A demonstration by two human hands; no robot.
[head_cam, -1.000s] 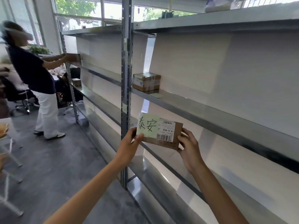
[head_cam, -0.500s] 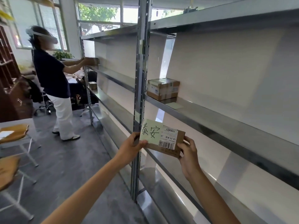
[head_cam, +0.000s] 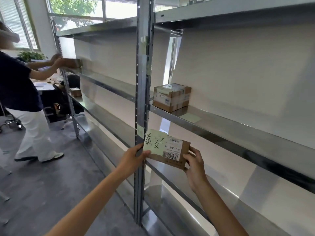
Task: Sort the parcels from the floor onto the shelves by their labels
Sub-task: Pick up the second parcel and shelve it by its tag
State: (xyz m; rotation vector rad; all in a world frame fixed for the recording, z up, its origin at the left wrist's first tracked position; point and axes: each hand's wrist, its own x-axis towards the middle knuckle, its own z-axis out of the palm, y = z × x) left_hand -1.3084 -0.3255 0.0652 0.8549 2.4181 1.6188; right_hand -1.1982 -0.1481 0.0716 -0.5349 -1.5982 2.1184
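Note:
I hold a small flat cardboard parcel (head_cam: 172, 153) upright in front of the metal shelving. A pale green note with two handwritten characters covers its left part, and a white barcode label sits beside it. My left hand (head_cam: 134, 156) pinches the parcel's left edge, thumb on the note. My right hand (head_cam: 194, 161) grips its right end. The parcel hangs in front of the shelf post (head_cam: 143, 106), below the middle shelf (head_cam: 238, 128). A taped brown box (head_cam: 171, 97) stands on that middle shelf, with a green note (head_cam: 190, 117) lying beside it.
To the left another person (head_cam: 22, 92) in a dark top and white trousers holds a box (head_cam: 72, 63) against a shelf in the left bay. A small box (head_cam: 75, 91) sits on a lower shelf there. An office chair (head_cam: 12, 122) and grey floor lie behind.
The view has come closer to the shelving and shifted right. The parcel stays in both my hands, held a little higher. The other person has slid towards the left edge.

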